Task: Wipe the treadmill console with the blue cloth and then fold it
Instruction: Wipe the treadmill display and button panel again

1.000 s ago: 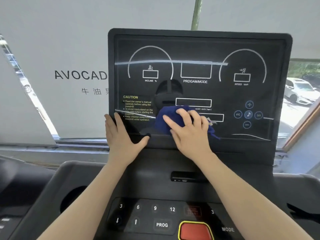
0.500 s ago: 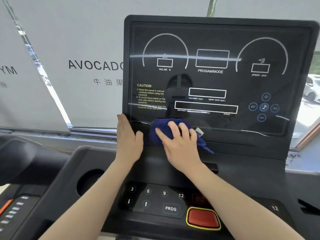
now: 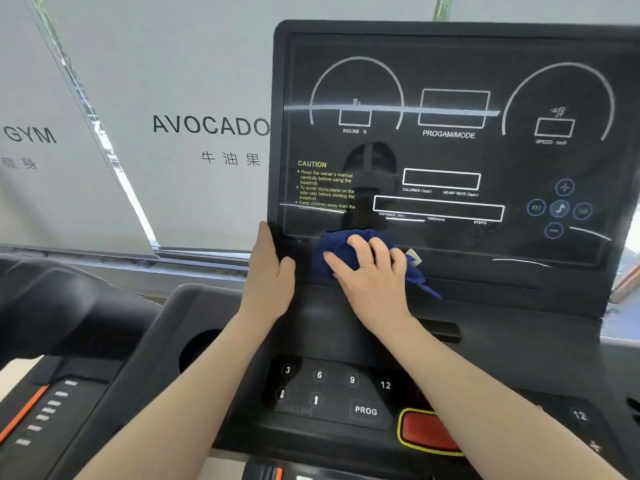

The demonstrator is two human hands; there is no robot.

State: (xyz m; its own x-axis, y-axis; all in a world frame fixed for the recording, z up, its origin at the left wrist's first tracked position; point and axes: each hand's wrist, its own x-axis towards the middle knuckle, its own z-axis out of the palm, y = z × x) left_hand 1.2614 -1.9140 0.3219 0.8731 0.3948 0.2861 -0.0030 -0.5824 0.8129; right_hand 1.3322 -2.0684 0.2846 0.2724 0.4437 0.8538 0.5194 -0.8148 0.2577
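Note:
The black treadmill console [image 3: 450, 161] stands upright in front of me, its glossy panel printed with dials and a yellow caution text. A bunched blue cloth [image 3: 337, 247] lies against the panel's lower edge, left of centre. My right hand [image 3: 372, 271] presses on the cloth with its fingers curled over it; a white tag sticks out at the right. My left hand [image 3: 268, 271] rests flat on the console's lower left corner, fingers straight along the frame's edge, just left of the cloth.
Below the panel is a keypad [image 3: 332, 389] with number keys, a PROG key and a red stop button [image 3: 429, 431]. A round cup holder [image 3: 201, 351] and a black handrail [image 3: 52, 306] lie to the left. A white wall with lettering stands behind.
My right hand has slid the cloth down from the lower display area to the panel's bottom edge. My left hand has kept its place on the lower left corner. My view has swung left.

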